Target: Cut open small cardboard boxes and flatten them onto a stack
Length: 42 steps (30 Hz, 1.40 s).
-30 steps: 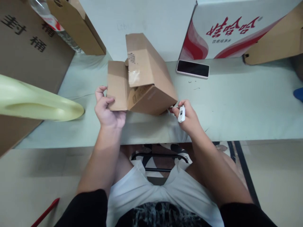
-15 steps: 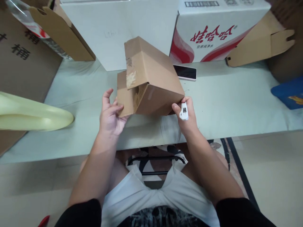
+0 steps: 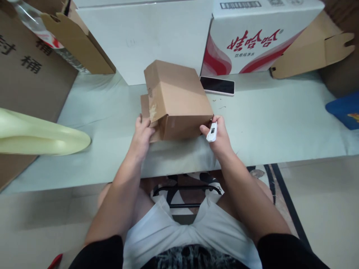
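Note:
A small brown cardboard box (image 3: pixel 182 87) sits tilted on the cloth-covered table, with a strip of torn tape on its left side. At that side a flap (image 3: pixel 145 106) stands out, and my left hand (image 3: pixel 142 136) is closed on the flap and the box's lower left edge. My right hand (image 3: pixel 220 136) grips the lower right corner. Tucked in the same hand is a small white tool, by its look a box cutter (image 3: pixel 212 132), with a dark slot in its body. The fingertips under the box are hidden.
Behind the box lies a phone (image 3: pixel 218 86), in front of a white carton (image 3: pixel 165 41) and a red-and-white water carton (image 3: pixel 252 46). A pale yellow curved object (image 3: pixel 45 134) juts in from the left. A blue container (image 3: pixel 343 110) is at the right edge.
The box has tipped down and turned, so its top now faces me more. My left hand has gone from spread fingers to closing on the flap. The right hand keeps its corner grip.

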### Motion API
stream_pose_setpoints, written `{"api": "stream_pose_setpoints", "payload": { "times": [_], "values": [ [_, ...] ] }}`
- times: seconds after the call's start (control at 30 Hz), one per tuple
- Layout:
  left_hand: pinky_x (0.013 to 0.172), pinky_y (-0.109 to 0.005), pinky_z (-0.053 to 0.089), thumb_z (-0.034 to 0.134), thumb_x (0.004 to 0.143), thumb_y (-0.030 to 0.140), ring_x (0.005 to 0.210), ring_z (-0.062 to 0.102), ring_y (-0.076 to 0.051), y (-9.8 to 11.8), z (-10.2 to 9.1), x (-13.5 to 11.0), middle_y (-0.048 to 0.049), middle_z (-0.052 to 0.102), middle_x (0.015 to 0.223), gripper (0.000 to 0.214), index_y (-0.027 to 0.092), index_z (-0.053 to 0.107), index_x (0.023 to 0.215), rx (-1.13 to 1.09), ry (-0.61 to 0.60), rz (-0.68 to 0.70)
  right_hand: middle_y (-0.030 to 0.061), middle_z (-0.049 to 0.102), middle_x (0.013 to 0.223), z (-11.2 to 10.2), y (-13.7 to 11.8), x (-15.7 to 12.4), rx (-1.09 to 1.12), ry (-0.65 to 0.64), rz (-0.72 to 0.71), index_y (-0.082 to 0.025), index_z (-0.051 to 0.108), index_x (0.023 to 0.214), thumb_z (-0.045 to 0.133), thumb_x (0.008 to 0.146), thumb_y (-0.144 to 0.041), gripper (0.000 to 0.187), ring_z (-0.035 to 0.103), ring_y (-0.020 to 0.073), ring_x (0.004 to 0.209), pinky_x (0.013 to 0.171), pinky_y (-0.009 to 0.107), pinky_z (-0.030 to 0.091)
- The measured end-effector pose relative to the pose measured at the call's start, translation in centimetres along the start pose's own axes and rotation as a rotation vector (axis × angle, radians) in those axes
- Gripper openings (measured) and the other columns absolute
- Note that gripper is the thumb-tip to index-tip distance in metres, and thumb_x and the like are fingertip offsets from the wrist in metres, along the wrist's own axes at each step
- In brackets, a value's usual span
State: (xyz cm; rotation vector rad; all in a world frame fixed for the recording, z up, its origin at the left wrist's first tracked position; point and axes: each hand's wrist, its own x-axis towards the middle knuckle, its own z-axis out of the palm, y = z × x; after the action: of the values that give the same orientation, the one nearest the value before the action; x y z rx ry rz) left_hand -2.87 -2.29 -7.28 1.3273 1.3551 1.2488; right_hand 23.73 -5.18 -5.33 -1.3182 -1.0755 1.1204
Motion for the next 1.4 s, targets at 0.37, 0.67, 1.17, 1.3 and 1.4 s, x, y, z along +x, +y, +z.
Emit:
{"api": "stream_pose_setpoints", "payload": {
  "times": [0.37,0.67,1.17,1.3,1.4],
  "values": [
    [0.116,-0.064,0.046,0.091,0.067,0.056,0.132,0.061,-0.042,3.0,1.1,-1.4,-0.0179,0.066,0.135,0.079,0.021,0.059,0.130,0.263,-0.106,0.025,-0.0006,0.044,0.103,-0.2,0.6,-0.6,-0.095,-0.132,-0.260,-0.030,0.028,0.101,0.068,0.083,-0.043,0.046,0.049,0.0169,0.086,0.080,0.035,0.044],
    [0.109,-0.054,0.056,0.087,0.073,0.046,0.130,0.064,-0.035,3.7,1.9,-1.5,-0.0139,0.069,0.124,0.069,0.026,0.054,0.131,0.036,-0.289,0.109,-0.0016,0.030,0.090,-0.5,-0.3,-0.5,-0.238,-0.124,-0.394,-0.030,0.030,0.100,0.072,0.077,-0.050,0.052,0.037,0.0168,0.076,0.069,0.034,0.039],
    [0.101,-0.052,0.058,0.092,0.067,0.047,0.117,0.070,-0.034,2.1,1.9,-0.7,-0.0145,0.069,0.127,0.073,0.021,0.058,0.127,0.096,-0.086,0.054,-0.0063,0.042,0.084,-0.1,-0.5,-0.2,-0.276,0.210,-0.178,-0.030,0.026,0.102,0.084,0.069,-0.043,0.068,0.044,0.0140,0.067,0.065,0.034,0.041],
    [0.095,-0.048,0.060,0.092,0.068,0.047,0.113,0.071,-0.033,2.5,1.8,-0.6,-0.0145,0.070,0.126,0.074,0.021,0.057,0.129,0.069,-0.077,0.097,-0.0019,0.044,0.095,-0.4,-0.6,-0.2,-0.248,0.329,-0.228,-0.029,0.027,0.098,0.085,0.068,-0.043,0.066,0.046,0.0141,0.075,0.067,0.033,0.042],
    [0.096,-0.048,0.059,0.092,0.067,0.048,0.112,0.071,-0.033,2.6,1.7,-0.5,-0.0145,0.070,0.127,0.076,0.021,0.059,0.130,0.094,-0.061,0.103,-0.0029,0.041,0.088,-0.8,-0.9,0.0,-0.212,0.379,-0.234,-0.029,0.029,0.095,0.080,0.074,-0.045,0.058,0.045,0.0147,0.073,0.067,0.033,0.040]
  ]
}}
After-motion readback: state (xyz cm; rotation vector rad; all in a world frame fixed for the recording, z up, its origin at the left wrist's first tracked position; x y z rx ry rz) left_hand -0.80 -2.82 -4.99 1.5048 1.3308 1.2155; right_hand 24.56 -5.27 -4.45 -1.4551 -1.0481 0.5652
